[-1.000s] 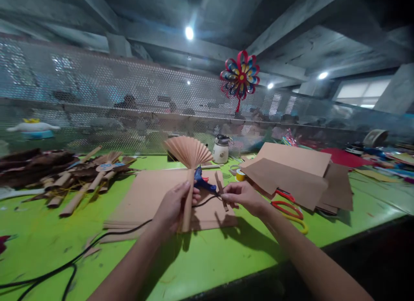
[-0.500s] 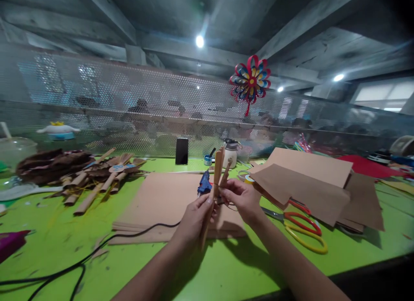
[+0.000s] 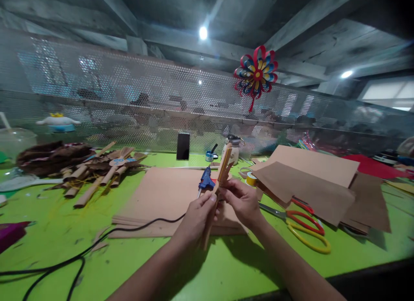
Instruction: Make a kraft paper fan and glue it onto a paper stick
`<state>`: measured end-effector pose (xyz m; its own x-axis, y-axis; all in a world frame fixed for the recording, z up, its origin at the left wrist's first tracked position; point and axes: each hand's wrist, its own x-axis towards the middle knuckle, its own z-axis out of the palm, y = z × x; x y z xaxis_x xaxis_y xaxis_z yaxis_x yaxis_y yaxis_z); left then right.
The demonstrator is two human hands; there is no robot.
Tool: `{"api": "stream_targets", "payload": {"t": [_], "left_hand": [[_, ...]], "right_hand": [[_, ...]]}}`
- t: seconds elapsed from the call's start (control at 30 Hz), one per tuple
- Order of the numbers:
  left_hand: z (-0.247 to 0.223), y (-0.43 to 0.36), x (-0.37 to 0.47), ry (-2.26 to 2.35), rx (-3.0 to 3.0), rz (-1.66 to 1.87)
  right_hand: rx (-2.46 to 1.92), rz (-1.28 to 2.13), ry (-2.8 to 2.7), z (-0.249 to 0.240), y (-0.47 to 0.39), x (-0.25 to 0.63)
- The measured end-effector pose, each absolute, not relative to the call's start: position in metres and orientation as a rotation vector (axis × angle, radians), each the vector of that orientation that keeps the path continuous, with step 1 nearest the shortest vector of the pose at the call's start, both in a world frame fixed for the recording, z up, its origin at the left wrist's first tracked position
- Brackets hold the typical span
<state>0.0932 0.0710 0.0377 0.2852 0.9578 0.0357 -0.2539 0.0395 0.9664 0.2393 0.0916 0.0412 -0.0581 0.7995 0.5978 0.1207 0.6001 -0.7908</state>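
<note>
Both my hands are closed on a narrow bundle of folded brown paper (image 3: 224,165), which stands nearly upright and leans a little to the right. My left hand (image 3: 198,212) grips its lower part between thumb and fingers. On its right side, my right hand (image 3: 242,201) pinches it near the middle; the fingertips are partly hidden behind the paper. Just behind my hands, a blue glue gun (image 3: 205,180) rests on a stack of brown kraft paper sheets (image 3: 161,193). Orange and yellow scissors (image 3: 302,223) lie to the right of my right hand.
A black cord (image 3: 129,229) crosses the green table (image 3: 139,268) at the left. Several rolled-paper pieces (image 3: 93,189) are heaped at the back left. More brown paper (image 3: 310,186) lies right, beside yellow tape (image 3: 251,178). A phone (image 3: 183,146) stands before a perforated metal screen (image 3: 145,94).
The paper bundle has tilted to the right at its top. My hands keep their hold on it. The whole view has shifted slightly.
</note>
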Motion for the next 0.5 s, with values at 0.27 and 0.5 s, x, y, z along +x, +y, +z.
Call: {"api": "stream_targets", "payload": {"t": [0.27,0.5], "left_hand": [[0.0363,0.0718,0.093,0.815,1.212,1.099],[0.0395,0.0712,0.0922,0.815,1.199,1.072]], "right_hand": [[-0.792,0.368,-1.737,0.0499,0.0851,0.241],[-0.82,0.362,-1.748,0.0497,0.0866,0.2427]]}}
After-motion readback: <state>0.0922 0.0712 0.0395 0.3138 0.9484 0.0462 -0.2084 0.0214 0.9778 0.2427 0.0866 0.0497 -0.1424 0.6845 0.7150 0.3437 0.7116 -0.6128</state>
